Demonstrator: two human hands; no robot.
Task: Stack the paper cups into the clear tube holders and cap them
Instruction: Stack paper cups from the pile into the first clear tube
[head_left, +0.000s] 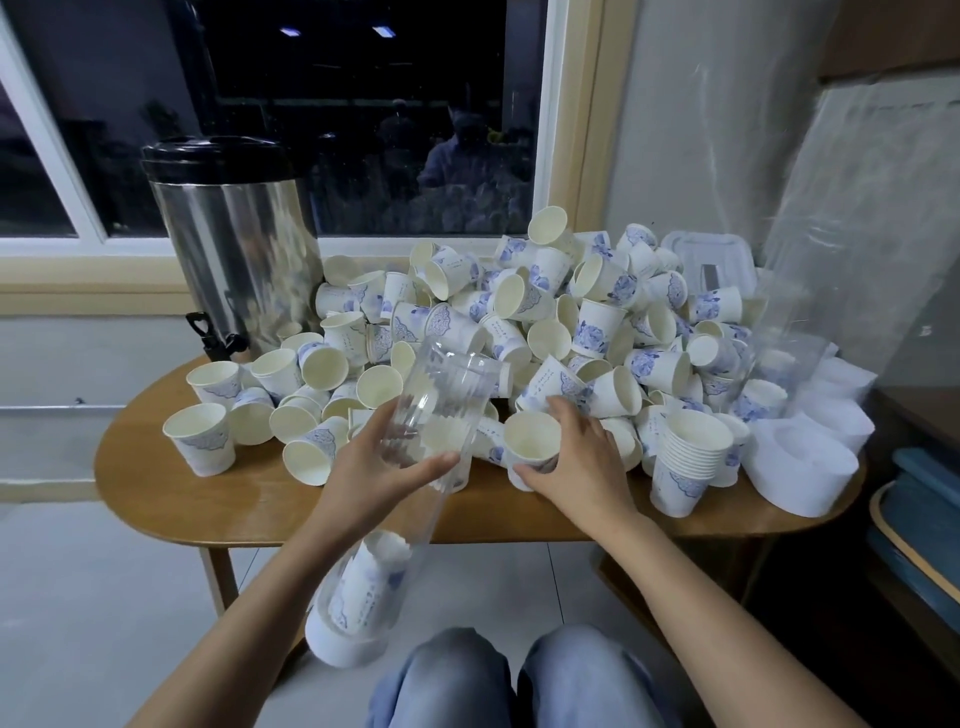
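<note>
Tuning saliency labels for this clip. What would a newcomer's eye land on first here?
First, the sprawling heap of blue-patterned paper cups covering most of the wooden table, from its centre to its right end. Next, the tilted clear tube in front of the heap, gripped by the left hand and already loaded at its lower end, while the right hand grips a single cup beside it. The steel urn stands at the table's back left.

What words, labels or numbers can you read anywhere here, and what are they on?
No text can be read.
Paper cups: small dark columns of print beside the blue pattern, too small and blurred to read.
Cups inside the clear tube: same print, also blurred.
Steel urn: no label shows.
</note>
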